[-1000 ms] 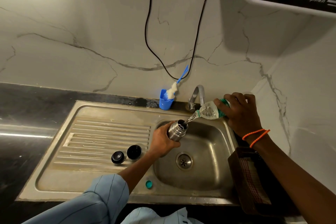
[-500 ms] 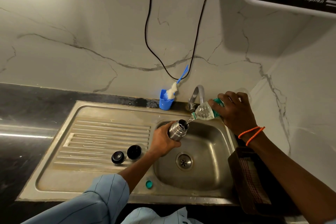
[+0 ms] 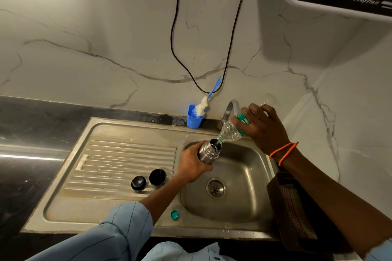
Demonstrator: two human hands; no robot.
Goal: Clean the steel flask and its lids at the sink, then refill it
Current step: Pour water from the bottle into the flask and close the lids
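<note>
I am refilling: my left hand [image 3: 192,167] is gripping the flask [image 3: 209,151] over the sink [image 3: 244,203] while my right hand [image 3: 263,128] is clutching the tipped water bottle [image 3: 230,131] at its mouth, so next I should be levelling off, then fetching both lids [image 3: 148,179] from the drainer.
</note>
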